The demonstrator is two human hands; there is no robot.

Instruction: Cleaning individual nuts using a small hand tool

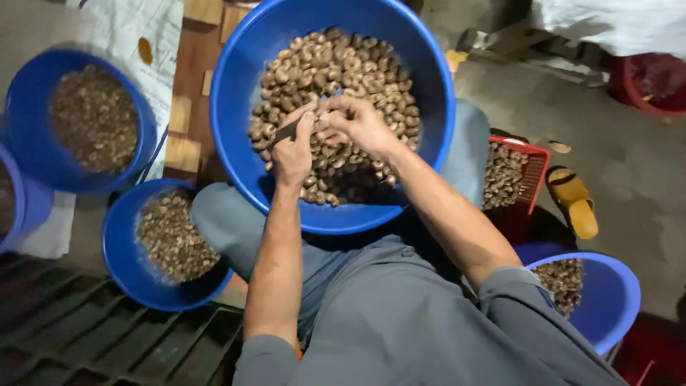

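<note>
A large blue basin [246, 57] rests on my lap, filled with several brown nuts in their shells [336, 64]. Over the heap, my left hand [293, 150] grips a small dark knife [284, 133] with its blade pointing toward the other hand. My right hand [357, 121] pinches a single nut [323, 119] at its fingertips, right against the knife tip. Both hands meet above the middle of the basin. My knees in grey-blue trousers support the basin from below.
Blue tubs of nut pieces stand at the left [28, 100], lower left [121, 257] and lower right [614, 300]. A red crate [536, 157] of nuts sits right of the basin, a yellow sandal [575, 204] beyond it. Dark slatted crates [86, 336] lie bottom left.
</note>
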